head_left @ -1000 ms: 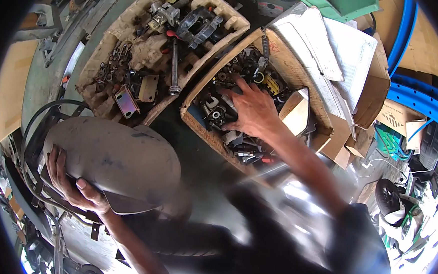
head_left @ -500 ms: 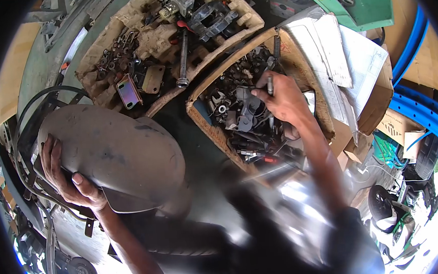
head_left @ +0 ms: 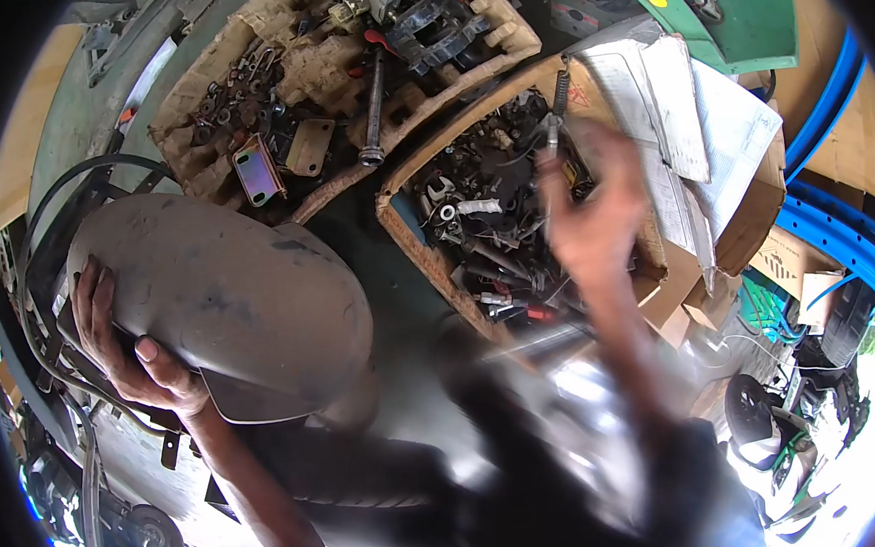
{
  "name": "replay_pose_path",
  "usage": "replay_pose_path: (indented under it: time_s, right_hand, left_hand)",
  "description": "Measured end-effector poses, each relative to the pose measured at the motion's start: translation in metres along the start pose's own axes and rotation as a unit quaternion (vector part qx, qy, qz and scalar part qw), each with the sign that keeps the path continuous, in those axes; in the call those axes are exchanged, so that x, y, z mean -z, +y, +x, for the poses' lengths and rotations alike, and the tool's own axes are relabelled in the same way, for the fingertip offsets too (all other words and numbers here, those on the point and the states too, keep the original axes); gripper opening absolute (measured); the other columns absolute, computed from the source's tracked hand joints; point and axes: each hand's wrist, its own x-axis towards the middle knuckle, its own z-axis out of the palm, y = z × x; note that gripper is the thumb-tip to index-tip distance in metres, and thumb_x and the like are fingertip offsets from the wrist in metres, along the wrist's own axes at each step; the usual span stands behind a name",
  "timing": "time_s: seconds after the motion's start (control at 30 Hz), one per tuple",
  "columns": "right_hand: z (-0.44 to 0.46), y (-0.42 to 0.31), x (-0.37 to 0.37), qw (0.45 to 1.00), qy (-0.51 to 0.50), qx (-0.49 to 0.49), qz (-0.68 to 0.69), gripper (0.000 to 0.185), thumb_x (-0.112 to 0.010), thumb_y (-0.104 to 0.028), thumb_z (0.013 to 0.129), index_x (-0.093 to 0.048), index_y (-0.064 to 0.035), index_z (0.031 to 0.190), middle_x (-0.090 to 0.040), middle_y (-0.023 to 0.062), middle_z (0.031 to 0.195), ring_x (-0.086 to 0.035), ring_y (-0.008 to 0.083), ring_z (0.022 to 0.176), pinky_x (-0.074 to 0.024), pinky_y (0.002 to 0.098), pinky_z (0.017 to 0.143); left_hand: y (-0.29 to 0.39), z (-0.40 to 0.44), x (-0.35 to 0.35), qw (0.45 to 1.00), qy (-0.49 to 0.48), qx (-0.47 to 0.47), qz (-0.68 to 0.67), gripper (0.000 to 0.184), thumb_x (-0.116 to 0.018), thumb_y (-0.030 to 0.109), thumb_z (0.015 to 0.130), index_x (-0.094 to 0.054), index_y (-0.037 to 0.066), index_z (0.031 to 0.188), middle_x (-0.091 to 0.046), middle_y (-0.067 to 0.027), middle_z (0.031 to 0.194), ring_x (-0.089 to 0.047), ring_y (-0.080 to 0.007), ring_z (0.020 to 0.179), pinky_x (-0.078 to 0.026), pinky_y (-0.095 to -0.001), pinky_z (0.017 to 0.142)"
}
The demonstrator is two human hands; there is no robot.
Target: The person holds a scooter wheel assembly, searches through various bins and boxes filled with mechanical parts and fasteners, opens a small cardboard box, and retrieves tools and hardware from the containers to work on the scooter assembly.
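Note:
My left hand [head_left: 142,357] lies against the side of a dusty grey-brown curved cover [head_left: 223,292], which looks like a motorcycle mudguard or seat. Its fingers are stretched along the surface with the thumb apart. My right hand [head_left: 599,203], smeared by motion, hovers above a cardboard box [head_left: 428,274] of mixed metal parts. A small metal piece [head_left: 552,131] shows at its fingertips; whether it is held is unclear. Beneath the hand, a white wrapped piece [head_left: 479,207] and a ring-shaped part [head_left: 447,213] lie among dark hardware.
Behind stands a moulded pulp tray [head_left: 349,143] with a long bolt [head_left: 373,107], an iridescent bracket [head_left: 256,172] and black castings [head_left: 438,33]. Papers [head_left: 730,135] lie at the box's right. A blue metal rail [head_left: 840,219] and a parked motorcycle [head_left: 767,424] are further right.
My right hand has lifted from deeper in the box, where it pinched a small metal cylinder, and moved slightly right, uncovering the white wrapped piece. My left hand stays on the curved cover.

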Motion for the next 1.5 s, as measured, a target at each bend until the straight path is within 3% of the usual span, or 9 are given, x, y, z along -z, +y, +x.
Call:
replay_pose_path:
  time_s: [0.1,0.27,0.43,0.63,0.77,0.9,0.97,1.13,1.5]
  right_hand:
    - [-0.018,-0.015,-0.025,0.922,-0.333,0.175,0.092,0.033,-0.075,-0.012,0.071,-0.064,-0.0136,0.103,-0.063,0.0063,0.108,-0.058,0.0258,0.097,-0.0516,0.0382,0.086]
    - [-0.024,-0.008,-0.058,0.857,-0.457,0.23,-0.062,0.052,-0.079,-0.031,0.071,-0.062,-0.0196,0.118,-0.056,0.0023,0.124,-0.049,0.0255,0.113,-0.0476,0.04,0.094]
    - [-0.006,-0.004,-0.05,0.832,-0.482,0.244,-0.122,0.066,-0.083,-0.037,0.064,-0.059,-0.0206,0.123,-0.051,0.0044,0.129,-0.047,0.0285,0.117,-0.0434,0.0476,0.098]
    - [0.01,-0.011,-0.033,0.843,-0.486,0.092,-0.213,0.06,-0.084,-0.031,0.064,-0.063,-0.0114,0.116,-0.053,0.0108,0.119,-0.047,0.0286,0.114,-0.0406,0.0467,0.095]
    - [0.009,0.02,-0.01,0.875,-0.383,0.057,-0.289,0.047,-0.079,-0.024,0.07,-0.064,-0.0092,0.112,-0.053,0.0101,0.116,-0.046,0.0297,0.112,-0.0398,0.0468,0.093]
    - [-0.002,0.023,0.007,0.889,-0.351,0.095,-0.279,0.043,-0.076,-0.025,0.073,-0.064,-0.0098,0.112,-0.052,0.0093,0.118,-0.045,0.0307,0.112,-0.0399,0.0475,0.093]
    - [-0.017,0.009,0.004,0.911,-0.367,0.149,-0.111,0.046,-0.075,-0.032,0.074,-0.064,-0.0126,0.114,-0.052,0.0091,0.122,-0.044,0.0321,0.116,-0.0387,0.0496,0.096]
    - [-0.064,-0.01,-0.014,0.838,-0.477,0.23,-0.131,0.054,-0.075,-0.045,0.073,-0.063,-0.0174,0.117,-0.048,0.0097,0.131,-0.044,0.0307,0.119,-0.036,0.0499,0.103]
    - [-0.056,-0.008,0.012,0.832,-0.511,0.192,-0.101,0.036,-0.075,-0.035,0.075,-0.065,-0.0192,0.106,-0.05,0.009,0.119,-0.05,0.0276,0.112,-0.0383,0.0469,0.096]
  left_hand:
    - [0.003,0.001,-0.001,1.0,0.005,-0.004,-0.005,0.061,-0.036,0.046,0.096,-0.059,-0.005,0.119,-0.059,-0.0224,0.125,-0.053,-0.0383,0.119,-0.035,-0.0503,0.105]
    - [0.005,0.003,0.0,1.0,-0.002,-0.013,0.01,0.06,-0.036,0.045,0.096,-0.059,-0.005,0.118,-0.059,-0.0225,0.124,-0.053,-0.038,0.119,-0.035,-0.0492,0.106]
    - [0.008,0.005,0.001,0.999,-0.006,-0.016,0.028,0.06,-0.034,0.045,0.098,-0.06,-0.004,0.118,-0.059,-0.0207,0.126,-0.053,-0.0357,0.121,-0.036,-0.0475,0.106]
    - [0.004,0.003,0.002,0.999,-0.009,-0.013,0.032,0.06,-0.033,0.046,0.098,-0.059,-0.004,0.119,-0.059,-0.0208,0.126,-0.053,-0.0358,0.121,-0.036,-0.048,0.106]
    - [0.002,0.003,0.003,1.0,-0.01,-0.013,0.025,0.06,-0.033,0.046,0.098,-0.058,-0.004,0.119,-0.059,-0.0219,0.125,-0.053,-0.0365,0.12,-0.036,-0.049,0.106]
    - [-0.001,0.001,-0.001,1.0,0.008,-0.007,-0.003,0.059,-0.038,0.045,0.096,-0.059,-0.006,0.117,-0.06,-0.0242,0.122,-0.054,-0.0388,0.118,-0.036,-0.0497,0.105]
    - [0.0,0.001,-0.001,1.0,0.015,-0.004,-0.004,0.058,-0.038,0.044,0.096,-0.059,-0.006,0.117,-0.059,-0.0241,0.123,-0.053,-0.0387,0.119,-0.036,-0.0496,0.105]
    - [0.001,0.001,-0.002,1.0,0.014,-0.003,-0.006,0.059,-0.037,0.044,0.096,-0.059,-0.005,0.118,-0.059,-0.0238,0.123,-0.053,-0.0386,0.119,-0.036,-0.0494,0.105]
    - [0.003,0.003,0.002,0.999,-0.005,-0.015,0.031,0.059,-0.032,0.045,0.099,-0.058,-0.004,0.119,-0.059,-0.0214,0.125,-0.054,-0.036,0.12,-0.038,-0.0484,0.105]
